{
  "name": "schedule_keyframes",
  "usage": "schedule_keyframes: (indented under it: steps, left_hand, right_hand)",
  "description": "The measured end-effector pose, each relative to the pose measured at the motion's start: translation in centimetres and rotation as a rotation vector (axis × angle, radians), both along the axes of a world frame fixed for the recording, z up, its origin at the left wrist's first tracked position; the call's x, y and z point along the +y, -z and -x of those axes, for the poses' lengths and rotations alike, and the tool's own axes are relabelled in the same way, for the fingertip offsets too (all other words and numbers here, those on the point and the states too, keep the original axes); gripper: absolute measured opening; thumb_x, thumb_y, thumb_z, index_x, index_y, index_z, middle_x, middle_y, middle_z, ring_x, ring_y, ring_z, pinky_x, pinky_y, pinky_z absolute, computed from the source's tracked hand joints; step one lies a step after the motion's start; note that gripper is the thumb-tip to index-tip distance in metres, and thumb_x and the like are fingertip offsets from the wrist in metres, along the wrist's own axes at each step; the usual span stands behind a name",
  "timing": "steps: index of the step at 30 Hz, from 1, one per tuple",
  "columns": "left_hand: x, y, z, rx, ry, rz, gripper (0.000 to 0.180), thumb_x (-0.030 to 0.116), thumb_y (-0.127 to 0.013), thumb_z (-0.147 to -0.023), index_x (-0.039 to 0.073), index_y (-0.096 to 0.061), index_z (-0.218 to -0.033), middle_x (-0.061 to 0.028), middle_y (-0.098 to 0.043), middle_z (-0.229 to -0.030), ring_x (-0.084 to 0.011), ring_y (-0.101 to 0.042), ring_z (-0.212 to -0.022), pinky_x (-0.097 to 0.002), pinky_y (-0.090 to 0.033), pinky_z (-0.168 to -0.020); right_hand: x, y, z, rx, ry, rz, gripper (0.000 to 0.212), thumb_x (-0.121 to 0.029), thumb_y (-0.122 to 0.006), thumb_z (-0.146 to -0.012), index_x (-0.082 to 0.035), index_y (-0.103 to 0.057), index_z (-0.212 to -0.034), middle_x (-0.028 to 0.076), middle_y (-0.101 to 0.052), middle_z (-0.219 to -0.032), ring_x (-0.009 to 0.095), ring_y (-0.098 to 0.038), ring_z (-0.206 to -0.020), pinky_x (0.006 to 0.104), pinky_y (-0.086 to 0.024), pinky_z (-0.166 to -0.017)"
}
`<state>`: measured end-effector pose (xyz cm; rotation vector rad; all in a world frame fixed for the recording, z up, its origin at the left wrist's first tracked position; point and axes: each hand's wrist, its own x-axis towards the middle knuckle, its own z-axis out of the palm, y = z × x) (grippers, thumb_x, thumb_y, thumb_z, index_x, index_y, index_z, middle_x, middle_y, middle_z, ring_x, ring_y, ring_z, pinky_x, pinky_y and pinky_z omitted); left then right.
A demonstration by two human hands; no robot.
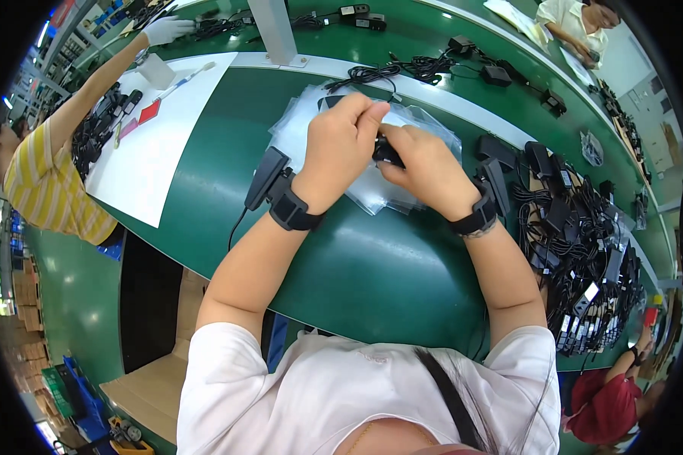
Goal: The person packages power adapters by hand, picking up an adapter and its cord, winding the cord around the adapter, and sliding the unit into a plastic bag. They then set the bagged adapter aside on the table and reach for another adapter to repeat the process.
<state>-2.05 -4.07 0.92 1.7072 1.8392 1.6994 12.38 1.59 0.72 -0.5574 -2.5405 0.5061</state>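
Most of the black piece [387, 154] the right hand [430, 168] pinches is hidden; the left hand [341, 148] curls, its grip unclear.

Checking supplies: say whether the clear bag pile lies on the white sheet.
No, the bag pile lies on the green table beneath the left hand and right hand.

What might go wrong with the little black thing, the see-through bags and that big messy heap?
The small black item might slip from the right grip and drop onto the clear plastic bags. Those bags lie loosely overlapped, so a bump could slide them apart. The black cords and adapters on the right are heaped together, so pulling one out could drag others along.
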Motion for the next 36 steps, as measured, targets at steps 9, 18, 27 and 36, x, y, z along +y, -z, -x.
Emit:
schedule_keyframes:
  steps: [9, 18, 27, 36]
  left_hand:
    - [-0.4, -0.7, -3.0, 0.296, 0.008, -0.148, 0.016, 0.014, -0.057, -0.083, 0.004, -0.048, -0.075, -0.0129, -0.054, -0.056, -0.0306, -0.055, -0.051, -0.0375, -0.042, -0.044]
    - [-0.4, -2.4, -5.9, 0.389, 0.053, -0.414, 0.01, 0.008, -0.061, -0.081, 0.001, -0.053, -0.079, -0.0121, -0.056, -0.062, -0.0257, -0.058, -0.053, -0.0308, -0.044, -0.047]
    - [-0.1, -1.3, -8.4, 0.173, 0.115, -0.293, 0.013, 0.01, -0.062, -0.08, 0.002, -0.052, -0.077, -0.0104, -0.054, -0.057, -0.0241, -0.055, -0.048, -0.0303, -0.043, -0.046]
    - [5.3, -6.1, 2.6, -0.512, 0.556, 0.225, 0.054, 0.044, -0.045, -0.09, 0.0, -0.046, -0.121, -0.0092, -0.054, -0.112, -0.0166, -0.051, -0.102, -0.0289, -0.041, -0.087]
  right_hand:
    - [1.7, -1.7, -0.5, 0.642, 0.119, 1.53, 0.014, -0.014, -0.054, -0.085, -0.002, -0.056, -0.092, 0.003, -0.06, -0.081, 0.009, -0.056, -0.069, 0.0229, -0.048, -0.061]
    - [0.8, -0.6, 1.3, 0.773, 0.14, 0.136, 0.03, -0.005, -0.05, -0.085, 0.001, -0.048, -0.114, 0.005, -0.057, -0.092, 0.01, -0.055, -0.08, 0.0245, -0.046, -0.068]
    - [3.0, -0.8, 0.4, 0.957, 0.228, 0.517, 0.046, -0.012, -0.061, -0.082, 0.003, -0.04, -0.121, 0.012, -0.055, -0.099, 0.016, -0.055, -0.084, 0.0254, -0.047, -0.071]
    - [1.2, -2.4, 0.2, 0.836, 0.036, 0.728, 0.048, -0.018, -0.065, -0.079, 0.004, -0.046, -0.117, 0.007, -0.057, -0.082, 0.011, -0.053, -0.061, 0.0235, -0.044, -0.056]
